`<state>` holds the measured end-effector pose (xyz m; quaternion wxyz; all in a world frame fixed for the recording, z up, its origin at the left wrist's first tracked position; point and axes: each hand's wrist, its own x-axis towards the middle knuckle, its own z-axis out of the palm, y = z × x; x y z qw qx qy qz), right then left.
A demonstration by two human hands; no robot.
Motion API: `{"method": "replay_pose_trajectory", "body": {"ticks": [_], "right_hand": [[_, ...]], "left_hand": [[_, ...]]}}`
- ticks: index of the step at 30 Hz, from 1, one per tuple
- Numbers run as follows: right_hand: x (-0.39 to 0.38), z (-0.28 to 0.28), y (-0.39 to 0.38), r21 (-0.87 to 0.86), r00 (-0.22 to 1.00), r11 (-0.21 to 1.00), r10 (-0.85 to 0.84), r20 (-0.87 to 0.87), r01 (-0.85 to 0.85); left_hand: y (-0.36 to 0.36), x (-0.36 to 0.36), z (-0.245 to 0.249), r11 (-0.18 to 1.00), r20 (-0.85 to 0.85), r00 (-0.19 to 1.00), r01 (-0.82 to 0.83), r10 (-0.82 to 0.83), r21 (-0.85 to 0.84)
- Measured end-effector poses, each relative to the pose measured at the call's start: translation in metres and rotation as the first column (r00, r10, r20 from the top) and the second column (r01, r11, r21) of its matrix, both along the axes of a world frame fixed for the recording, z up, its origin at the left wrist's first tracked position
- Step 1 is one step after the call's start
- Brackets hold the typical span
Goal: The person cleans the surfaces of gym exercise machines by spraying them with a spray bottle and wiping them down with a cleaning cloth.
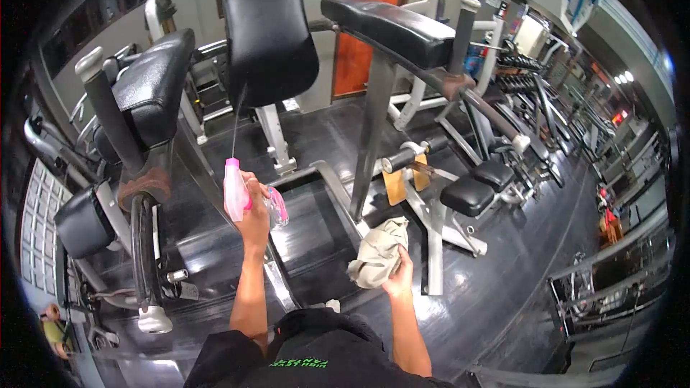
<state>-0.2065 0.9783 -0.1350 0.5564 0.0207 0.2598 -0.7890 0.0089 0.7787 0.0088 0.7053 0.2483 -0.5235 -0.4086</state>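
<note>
My left hand [251,208] is wrapped round a pink and clear spray bottle [235,190]. A thin line of liquid runs up from its nozzle toward the black backrest [269,32] of the gym machine in front. My right hand [401,273] grips a crumpled beige cloth [381,253], held low and apart from the machine. Black padded armrests stand on both sides of the backrest, the left pad [154,86] and the right pad [395,29].
Upright metal posts and a floor frame [338,197] stand close ahead. A bench with black pads [468,195] is at the right, another black pad [85,221] at the far left. An orange door [352,65] and racks of weights [517,82] are behind.
</note>
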Motion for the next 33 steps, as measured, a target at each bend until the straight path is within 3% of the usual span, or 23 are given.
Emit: {"method": "replay_pose_trajectory", "body": {"ticks": [6,9,14,19,23,26,28,32,33], "right_hand": [[-0.021,-0.015,-0.03,0.011,0.996,0.996,0.089,-0.012,-0.089],[-0.029,-0.018,-0.049,-0.044,0.967,0.967,0.253,0.035,-0.251],[-0.057,-0.023,-0.068,0.005,0.927,0.927,0.374,0.027,-0.374],[-0.098,-0.015,-0.093,-0.004,0.882,0.884,0.467,0.068,-0.468],[-0.118,-0.012,-0.107,0.037,0.85,0.852,0.516,0.106,-0.522],[-0.124,-0.025,-0.122,-0.011,0.805,0.807,0.589,0.07,-0.59],[-0.116,-0.016,-0.134,-0.005,0.825,0.826,0.564,0.01,-0.564],[-0.108,0.014,-0.17,-0.055,0.833,0.834,0.552,0.041,-0.55],[-0.105,0.022,-0.183,-0.085,0.853,0.849,0.522,-0.025,-0.522]], "left_hand": [[-0.015,-0.021,0.028,0.992,0.019,0.993,-0.113,0.114,-0.049],[-0.021,-0.032,0.036,0.986,0.038,0.987,-0.152,0.155,-0.071],[-0.036,-0.056,0.062,0.981,0.008,0.983,-0.185,0.186,-0.065],[-0.058,-0.074,0.098,0.942,0.134,0.94,-0.292,0.315,-0.167],[-0.082,-0.079,0.116,0.945,0.193,0.931,-0.279,0.309,-0.168],[-0.088,-0.082,0.093,0.939,0.162,0.932,-0.298,0.326,-0.172],[-0.083,-0.091,0.068,0.945,0.073,0.944,-0.316,0.322,-0.085],[-0.068,-0.098,0.018,0.987,0.135,0.979,-0.156,0.152,0.021],[-0.066,-0.099,0.01,0.993,0.112,0.988,-0.113,0.108,0.035]]}}
